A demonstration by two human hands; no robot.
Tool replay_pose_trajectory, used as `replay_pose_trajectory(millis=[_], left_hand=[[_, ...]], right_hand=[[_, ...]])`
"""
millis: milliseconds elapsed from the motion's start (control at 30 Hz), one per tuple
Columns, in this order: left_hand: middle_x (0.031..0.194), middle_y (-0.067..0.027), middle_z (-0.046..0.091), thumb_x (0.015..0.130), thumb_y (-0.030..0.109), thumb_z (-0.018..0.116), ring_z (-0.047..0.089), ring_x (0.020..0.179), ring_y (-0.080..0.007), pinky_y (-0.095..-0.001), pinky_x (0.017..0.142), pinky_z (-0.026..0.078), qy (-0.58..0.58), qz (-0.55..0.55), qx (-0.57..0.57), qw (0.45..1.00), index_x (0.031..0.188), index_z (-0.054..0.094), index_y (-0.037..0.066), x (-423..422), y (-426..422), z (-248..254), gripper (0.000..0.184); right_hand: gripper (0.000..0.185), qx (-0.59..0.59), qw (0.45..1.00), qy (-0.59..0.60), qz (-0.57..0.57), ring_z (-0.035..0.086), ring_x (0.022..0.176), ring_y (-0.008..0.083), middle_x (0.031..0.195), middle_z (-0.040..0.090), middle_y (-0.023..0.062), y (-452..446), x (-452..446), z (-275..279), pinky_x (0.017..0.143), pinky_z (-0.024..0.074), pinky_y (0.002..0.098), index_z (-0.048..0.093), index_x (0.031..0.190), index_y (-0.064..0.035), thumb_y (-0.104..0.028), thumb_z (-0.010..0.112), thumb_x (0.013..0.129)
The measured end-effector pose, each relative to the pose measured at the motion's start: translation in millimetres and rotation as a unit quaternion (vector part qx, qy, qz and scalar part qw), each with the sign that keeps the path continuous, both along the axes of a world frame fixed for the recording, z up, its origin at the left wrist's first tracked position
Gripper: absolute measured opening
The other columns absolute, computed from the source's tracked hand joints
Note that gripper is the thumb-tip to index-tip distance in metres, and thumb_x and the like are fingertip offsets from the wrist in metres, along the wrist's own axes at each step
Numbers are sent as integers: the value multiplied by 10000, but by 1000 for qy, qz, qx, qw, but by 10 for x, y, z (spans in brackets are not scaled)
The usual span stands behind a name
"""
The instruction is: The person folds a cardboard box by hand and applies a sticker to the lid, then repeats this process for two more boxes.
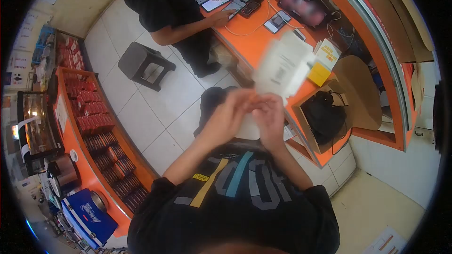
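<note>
My left hand (231, 114) and my right hand (270, 115) are close together in front of my chest. Their fingers are bent into a pinch, and the fingertips are blurred. At the fingertips is the lower edge of a flat piece of white packaging (284, 67), smeared by motion, with a small dark printed block on it. Fingers partly cover that edge, so the exact grip is hidden. Beneath my hands, between the wrists, a pale surface (248, 129) shows; I cannot make out what it is.
An orange counter (245, 42) carries phones (277, 21), cables and a yellow-white box (325, 61). An open cardboard box (351, 108) holds a black item. A person (160, 7) stands at the counter. A dark stool (145, 61) is on the tiles; a display shelf (141, 169) runs along the left.
</note>
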State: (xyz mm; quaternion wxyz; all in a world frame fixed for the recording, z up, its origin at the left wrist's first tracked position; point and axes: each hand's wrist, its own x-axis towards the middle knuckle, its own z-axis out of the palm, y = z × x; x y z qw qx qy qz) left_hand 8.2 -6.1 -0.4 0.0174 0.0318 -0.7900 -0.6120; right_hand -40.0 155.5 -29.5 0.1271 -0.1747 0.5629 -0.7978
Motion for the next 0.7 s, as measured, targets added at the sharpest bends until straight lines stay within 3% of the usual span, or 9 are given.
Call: replay_pose_trajectory(millis=[33, 67, 167, 200, 267, 367, 467, 600, 700], left_hand=[[1081, -197, 687, 1043, 35, 547, 711, 1001, -289, -348, 877, 539, 13, -39, -50, 998, 1434, 421, 68, 1, 42, 22, 412], [1042, -226, 668, 1036, 30, 539, 718, 954, -359, -391, 855, 552, 22, -41, -29, 998, 1398, 529, 44, -7, 105, -2, 362], [1006, -194, 647, 1044, 35, 525, 697, 954, -333, -373, 861, 544, 8, -41, -44, 998, 1408, 567, 45, -6, 156, -36, 367], [993, -176, 631, 1046, 34, 519, 679, 937, -318, -361, 844, 539, 55, -11, -66, 996, 1392, 590, 39, -22, 169, -85, 353], [967, -140, 600, 1051, 34, 509, 644, 904, -288, -337, 808, 528, 150, 48, -110, 981, 1360, 636, 26, -63, 164, -188, 335], [943, -77, 555, 1042, 26, 531, 578, 872, -204, -284, 743, 489, 81, 109, -113, 984, 1320, 678, 12, -74, 148, -162, 314], [911, -114, 597, 1004, 6, 571, 576, 789, -198, -314, 664, 459, 55, 128, -38, 990, 1347, 682, 64, -61, 218, -196, 365], [1015, -102, 644, 990, 5, 630, 634, 899, -155, -267, 722, 510, 47, 129, 13, 990, 1353, 678, 51, -50, 222, -162, 369], [1142, -97, 652, 990, -24, 648, 650, 1029, -128, -221, 833, 536, 87, 118, 42, 988, 1336, 674, 1, -36, 231, -220, 348]], right_hand=[[348, -55, 994, -96, -20, 644, 1102, 193, 1223, 629, 133, -14, -12, 24, 936, 545, 324, 495, 1279, -13, -37, 668, 978], [287, -52, 989, -124, -66, 663, 979, 138, 1158, 661, 113, -34, -26, 59, 827, 560, 264, 544, 1223, 6, -110, 692, 1006], [177, 78, 984, -153, -42, 683, 853, 138, 1035, 702, 100, 123, -113, -107, 776, 570, 261, 601, 1137, 22, -112, 652, 1033], [153, 84, 984, -149, -58, 686, 789, 133, 933, 721, 87, 133, -100, -145, 755, 567, 259, 627, 1093, 30, -117, 623, 1053], [164, 70, 983, -154, -64, 697, 818, 138, 948, 729, 93, 150, -32, -203, 759, 561, 256, 652, 1087, 41, -116, 647, 1038], [166, 122, 985, -99, -71, 714, 850, 154, 973, 744, 98, 113, 67, -201, 772, 556, 259, 706, 1066, 42, -109, 699, 998], [152, 235, 970, 0, -69, 726, 910, 167, 1010, 754, 101, 88, 92, -19, 852, 567, 281, 720, 1093, 53, -35, 706, 970], [186, 299, 948, 81, -69, 717, 975, 159, 1047, 751, 85, 99, 100, -12, 902, 564, 283, 728, 1121, 62, -16, 723, 952], [221, 245, 964, 42, -93, 701, 1022, 145, 1098, 737, 81, 56, 136, -123, 924, 557, 282, 728, 1112, 66, -37, 772, 920]])
